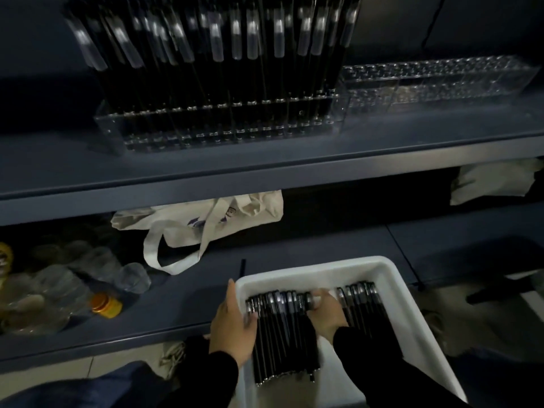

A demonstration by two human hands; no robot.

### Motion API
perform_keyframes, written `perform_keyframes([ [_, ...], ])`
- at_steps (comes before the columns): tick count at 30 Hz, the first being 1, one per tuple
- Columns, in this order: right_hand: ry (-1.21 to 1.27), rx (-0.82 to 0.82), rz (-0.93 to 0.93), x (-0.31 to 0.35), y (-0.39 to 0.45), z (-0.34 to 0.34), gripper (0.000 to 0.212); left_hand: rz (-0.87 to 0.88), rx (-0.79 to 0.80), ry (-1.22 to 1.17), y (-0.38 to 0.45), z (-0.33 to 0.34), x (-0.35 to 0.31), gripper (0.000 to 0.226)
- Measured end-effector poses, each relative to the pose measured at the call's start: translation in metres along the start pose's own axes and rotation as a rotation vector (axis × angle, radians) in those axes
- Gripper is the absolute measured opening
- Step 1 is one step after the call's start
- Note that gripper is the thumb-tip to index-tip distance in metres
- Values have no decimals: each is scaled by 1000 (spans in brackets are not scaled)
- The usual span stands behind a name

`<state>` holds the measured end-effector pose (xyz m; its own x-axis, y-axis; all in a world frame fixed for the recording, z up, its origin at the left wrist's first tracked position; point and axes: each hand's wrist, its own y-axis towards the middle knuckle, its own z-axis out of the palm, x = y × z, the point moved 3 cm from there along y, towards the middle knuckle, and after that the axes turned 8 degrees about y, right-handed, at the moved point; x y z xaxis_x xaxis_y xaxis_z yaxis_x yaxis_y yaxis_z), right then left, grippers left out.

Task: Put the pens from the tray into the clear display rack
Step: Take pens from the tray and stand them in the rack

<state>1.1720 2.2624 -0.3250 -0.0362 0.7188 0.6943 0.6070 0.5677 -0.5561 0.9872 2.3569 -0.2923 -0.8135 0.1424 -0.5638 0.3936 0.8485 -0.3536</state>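
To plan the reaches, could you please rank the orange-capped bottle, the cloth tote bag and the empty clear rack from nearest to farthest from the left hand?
From the left hand:
1. Orange-capped bottle, lower shelf, left.
2. Cloth tote bag, lower shelf, behind.
3. Empty clear rack, upper shelf, right.

Dim, bluish, motion-blurred, wide-angle edge warp

Two dark blue shelves, one above the other.
The upper shelf (265, 169) carries two clear display racks (217, 128); the lower shelf (182, 298) carries a cloth bag (203, 222), jars (106, 304) and the white tray (391, 278).
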Motion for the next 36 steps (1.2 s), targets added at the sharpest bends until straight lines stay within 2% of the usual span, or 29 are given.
perform_keyframes([
  [8,-17,13,-108,13,-14,-11,27,35,-12,50,-2,-5,-2,88],
  [12,56,-42,-350,46,-51,-45,31,152,-96,134,-11,-34,-20,82],
  [15,129,-47,-536,94,-86,-86,51,290,-311,65,-25,-83,-43,63],
  [17,214,-99,-724,140,-113,-119,59,453,-575,69,-34,-123,-58,49],
  [19,252,-172,-915,191,-140,-152,60,581,-841,71,-37,-166,-73,48],
  [22,298,-298,-1144,264,-170,-192,55,589,-1037,-2,-29,-228,-96,56],
  [24,330,-382,-1227,305,-177,-209,47,489,-1001,-68,-17,-260,-114,61],
  [28,327,-456,-1230,351,-157,-211,40,325,-613,-204,19,-286,-125,87],
  [30,270,-437,-1199,355,-141,-203,41,297,-510,-206,24,-282,-123,90],
  [36,280,-447,-1180,358,-127,-199,39,283,-623,-93,25,-279,-120,78],
])
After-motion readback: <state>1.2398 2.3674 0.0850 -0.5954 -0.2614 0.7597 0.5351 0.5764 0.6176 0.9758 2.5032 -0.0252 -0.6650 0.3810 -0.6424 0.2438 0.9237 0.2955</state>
